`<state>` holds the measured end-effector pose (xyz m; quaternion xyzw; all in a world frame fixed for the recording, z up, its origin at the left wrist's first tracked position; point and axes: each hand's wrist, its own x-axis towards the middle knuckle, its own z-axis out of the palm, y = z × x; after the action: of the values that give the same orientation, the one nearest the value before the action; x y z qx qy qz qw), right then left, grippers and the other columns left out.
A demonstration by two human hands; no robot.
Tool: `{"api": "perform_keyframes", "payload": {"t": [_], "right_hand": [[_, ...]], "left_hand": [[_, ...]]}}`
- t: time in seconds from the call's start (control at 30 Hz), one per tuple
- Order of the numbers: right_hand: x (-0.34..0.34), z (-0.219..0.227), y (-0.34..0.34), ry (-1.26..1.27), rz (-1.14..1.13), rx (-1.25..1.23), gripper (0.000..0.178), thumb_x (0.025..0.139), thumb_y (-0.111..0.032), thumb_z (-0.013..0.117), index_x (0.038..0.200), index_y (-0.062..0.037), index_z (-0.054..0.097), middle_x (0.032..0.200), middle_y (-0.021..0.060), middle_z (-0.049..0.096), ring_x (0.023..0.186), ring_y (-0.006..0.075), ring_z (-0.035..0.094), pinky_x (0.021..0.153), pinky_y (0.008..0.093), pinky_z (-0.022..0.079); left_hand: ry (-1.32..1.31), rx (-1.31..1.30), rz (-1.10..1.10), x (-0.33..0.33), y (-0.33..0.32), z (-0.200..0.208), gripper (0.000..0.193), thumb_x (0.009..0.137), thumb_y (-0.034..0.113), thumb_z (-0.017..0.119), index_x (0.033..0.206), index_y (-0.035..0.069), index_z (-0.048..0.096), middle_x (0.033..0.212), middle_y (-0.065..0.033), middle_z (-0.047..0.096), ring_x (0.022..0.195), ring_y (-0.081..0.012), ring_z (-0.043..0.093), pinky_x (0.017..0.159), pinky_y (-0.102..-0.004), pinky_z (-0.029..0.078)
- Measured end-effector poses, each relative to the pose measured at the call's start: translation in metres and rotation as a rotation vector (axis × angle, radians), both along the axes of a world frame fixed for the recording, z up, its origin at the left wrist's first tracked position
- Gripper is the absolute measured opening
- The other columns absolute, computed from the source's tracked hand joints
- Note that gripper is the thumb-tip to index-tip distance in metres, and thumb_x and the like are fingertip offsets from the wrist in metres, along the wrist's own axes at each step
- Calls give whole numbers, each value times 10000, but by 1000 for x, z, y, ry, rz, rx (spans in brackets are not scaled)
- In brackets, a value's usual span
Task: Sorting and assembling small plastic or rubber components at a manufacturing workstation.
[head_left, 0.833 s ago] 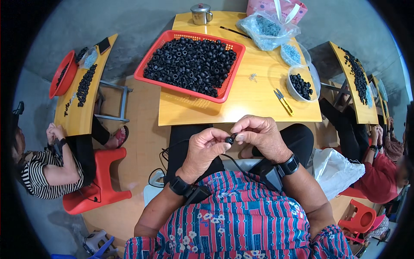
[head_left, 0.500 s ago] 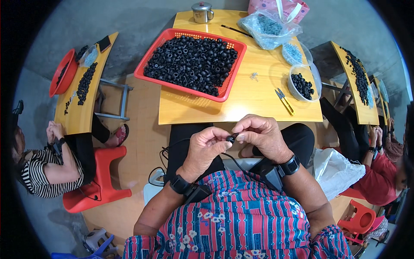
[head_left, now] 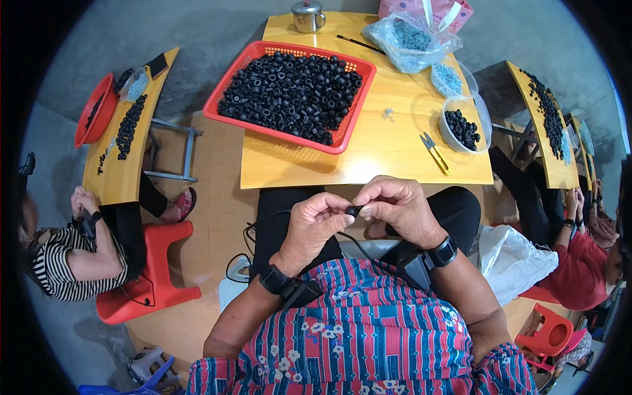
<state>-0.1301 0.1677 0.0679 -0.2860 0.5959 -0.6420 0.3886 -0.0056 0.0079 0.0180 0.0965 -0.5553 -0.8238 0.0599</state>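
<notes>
Pinching one small black piece (head_left: 353,210) from both sides with left hand (head_left: 308,227) and right hand (head_left: 403,210), near the centre of the frame, below a red basket (head_left: 276,133) heaped with black parts (head_left: 289,95) and left of yellow-handled snips (head_left: 436,157).

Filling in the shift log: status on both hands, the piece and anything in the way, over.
Left grip and right grip pinching small black part, partly hidden. No obstacle seen there. Red basket, yellow snips on table beyond.
</notes>
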Motion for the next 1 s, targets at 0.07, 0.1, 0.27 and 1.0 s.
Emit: {"api": "perform_keyframes", "payload": {"t": [0.07, 0.1, 0.27, 1.0], "right_hand": [[-1, -3, 0, 13, 12, 12, 126, 838, 43, 654, 956, 21, 691, 890, 29, 657, 813, 84, 627, 758, 225, 517], [-1, -5, 0, 20, 18, 18, 125, 838, 43, 653, 956, 22, 691, 893, 29, 657, 815, 85, 628, 760, 225, 517], [0, -17, -2, 65, -16, -27, 140, 823, 31, 679, 957, -3, 703, 890, 33, 654, 834, 96, 618, 765, 230, 508], [11, -36, -6, -86, -71, -113, 125, 864, -22, 663, 976, 11, 708, 899, 67, 655, 766, 117, 619, 728, 244, 516]], "left_hand": [[3, -7, -1, 1, 0, -2, 153, 843, 38, 712, 976, 7, 643, 867, -15, 648, 750, -43, 577, 676, -194, 496], [-2, -7, -1, 1, -1, -3, 151, 844, 37, 711, 976, 7, 644, 866, -16, 648, 750, -43, 578, 675, -194, 496], [-6, -8, 18, 1, 0, -5, 151, 849, 31, 701, 988, 5, 647, 859, -18, 647, 740, -47, 582, 670, -196, 499], [-23, -34, 53, 6, 0, -9, 149, 861, 12, 669, 1005, -6, 635, 833, -33, 636, 731, -81, 593, 681, -220, 501]]}}
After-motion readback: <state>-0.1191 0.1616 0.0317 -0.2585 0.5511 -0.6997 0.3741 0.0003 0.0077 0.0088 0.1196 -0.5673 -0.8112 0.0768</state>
